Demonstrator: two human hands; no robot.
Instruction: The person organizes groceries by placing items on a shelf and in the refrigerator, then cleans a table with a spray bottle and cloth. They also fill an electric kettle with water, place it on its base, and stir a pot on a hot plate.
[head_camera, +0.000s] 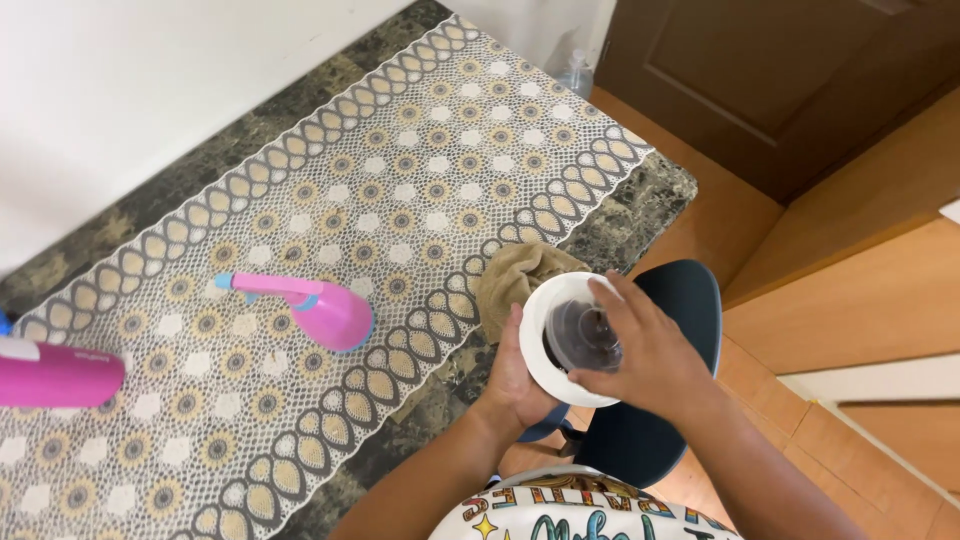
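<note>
Your left hand (520, 385) cups a white round container (540, 345) from below, grip closed on its rim | your right hand (645, 355) presses a clear lid (583, 335) onto it, fingers closed around it | container sits just off the desk (640, 195) edge, touching a tan cloth (515, 275) | pink spray bottle (320, 305) lies left of the container.

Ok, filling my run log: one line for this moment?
left hand holds white container | right hand on clear lid | tan cloth beside
</note>
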